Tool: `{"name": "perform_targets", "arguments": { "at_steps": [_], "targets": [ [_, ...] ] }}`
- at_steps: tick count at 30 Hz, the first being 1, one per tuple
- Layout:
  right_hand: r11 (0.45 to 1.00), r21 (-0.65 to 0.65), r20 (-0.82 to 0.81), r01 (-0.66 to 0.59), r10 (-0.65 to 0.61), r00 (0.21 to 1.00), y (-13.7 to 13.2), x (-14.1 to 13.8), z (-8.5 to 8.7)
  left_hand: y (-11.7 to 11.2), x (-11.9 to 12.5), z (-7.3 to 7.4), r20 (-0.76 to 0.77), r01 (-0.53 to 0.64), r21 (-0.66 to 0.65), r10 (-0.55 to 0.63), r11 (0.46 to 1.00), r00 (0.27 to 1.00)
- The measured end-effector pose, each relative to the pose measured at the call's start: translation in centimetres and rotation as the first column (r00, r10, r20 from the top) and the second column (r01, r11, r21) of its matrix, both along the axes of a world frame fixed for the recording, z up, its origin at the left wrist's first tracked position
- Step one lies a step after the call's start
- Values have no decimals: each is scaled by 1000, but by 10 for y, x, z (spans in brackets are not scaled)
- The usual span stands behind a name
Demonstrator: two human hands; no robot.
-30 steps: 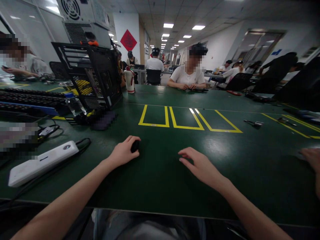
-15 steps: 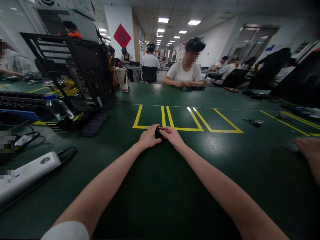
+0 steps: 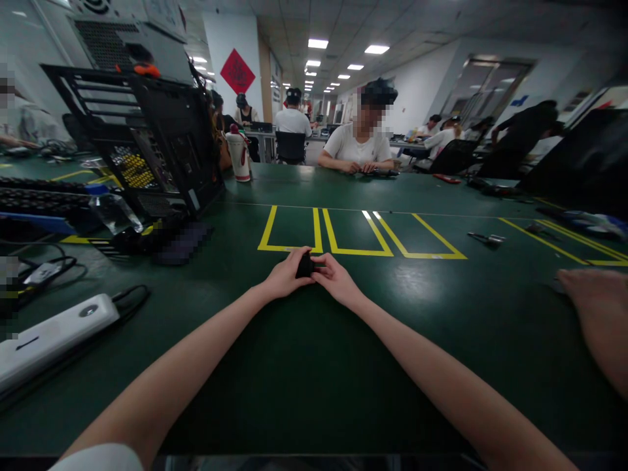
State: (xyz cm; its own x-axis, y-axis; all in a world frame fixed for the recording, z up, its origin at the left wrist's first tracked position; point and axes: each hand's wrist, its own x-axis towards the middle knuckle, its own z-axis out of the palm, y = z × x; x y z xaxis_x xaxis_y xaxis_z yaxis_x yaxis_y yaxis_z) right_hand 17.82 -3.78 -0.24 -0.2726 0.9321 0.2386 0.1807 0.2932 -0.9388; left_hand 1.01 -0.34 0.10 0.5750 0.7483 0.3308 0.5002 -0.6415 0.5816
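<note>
A small black object [image 3: 305, 266], its kind too dark to make out, is between my two hands over the green table [image 3: 314, 366]. My left hand [image 3: 285, 275] is closed round its left side, thumb below and fingers above. From the right, the fingertips and thumb of my right hand [image 3: 337, 280] pinch its right end. Just beyond my hands, yellow tape outlines [image 3: 360, 252] mark the tabletop.
On the left are a white power strip [image 3: 59, 340], a water bottle [image 3: 115, 209] and a black computer case [image 3: 161, 137]. A metal tool [image 3: 485, 239] lies to the right, near another person's hand [image 3: 596, 307]. A person [image 3: 360, 144] sits across the table.
My hands have come slightly nearer with the black object, and more of it shows between them. The view has shifted a little. The other person's hand reaches further in at the right.
</note>
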Motion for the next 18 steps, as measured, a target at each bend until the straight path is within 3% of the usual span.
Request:
{"name": "perform_targets", "arguments": {
  "at_steps": [6,11,18],
  "targets": [
    [993,92,-84,78,-71,994,-7,-5,-5,-15,0,0,-20,40,173,-37,984,999],
    [992,55,-66,116,-113,991,-3,-6,-6,-14,0,-2,-33,28,177,-23,984,999],
    [998,21,-18,58,-58,998,-2,-2,-5,-15,-2,-3,-52,27,170,-18,985,998]
  ]
}}
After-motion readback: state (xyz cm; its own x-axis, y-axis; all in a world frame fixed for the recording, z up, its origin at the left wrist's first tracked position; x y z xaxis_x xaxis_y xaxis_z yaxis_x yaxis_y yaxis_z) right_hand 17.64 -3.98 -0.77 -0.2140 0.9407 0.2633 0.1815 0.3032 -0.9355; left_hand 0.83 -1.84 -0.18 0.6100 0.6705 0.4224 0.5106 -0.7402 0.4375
